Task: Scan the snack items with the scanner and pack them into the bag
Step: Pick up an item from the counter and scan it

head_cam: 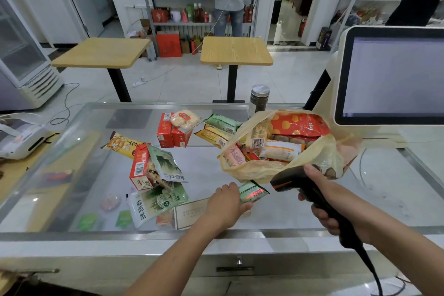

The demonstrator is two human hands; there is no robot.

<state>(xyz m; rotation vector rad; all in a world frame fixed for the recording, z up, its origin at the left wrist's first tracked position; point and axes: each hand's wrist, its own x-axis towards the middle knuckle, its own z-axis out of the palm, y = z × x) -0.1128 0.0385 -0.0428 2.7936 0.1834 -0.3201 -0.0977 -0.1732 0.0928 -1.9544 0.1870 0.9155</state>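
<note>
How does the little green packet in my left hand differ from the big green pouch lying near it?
The small green packet is held in the left hand and lit red by the scanner; the large pouch lies unheld on the glass counter. The packet is far smaller than the pouch. Both are green snack packs outside the bag.

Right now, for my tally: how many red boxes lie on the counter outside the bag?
3. Two boxes side by side mid-counter; a third nearer, in the left pile. Others may hide under packets.
</note>
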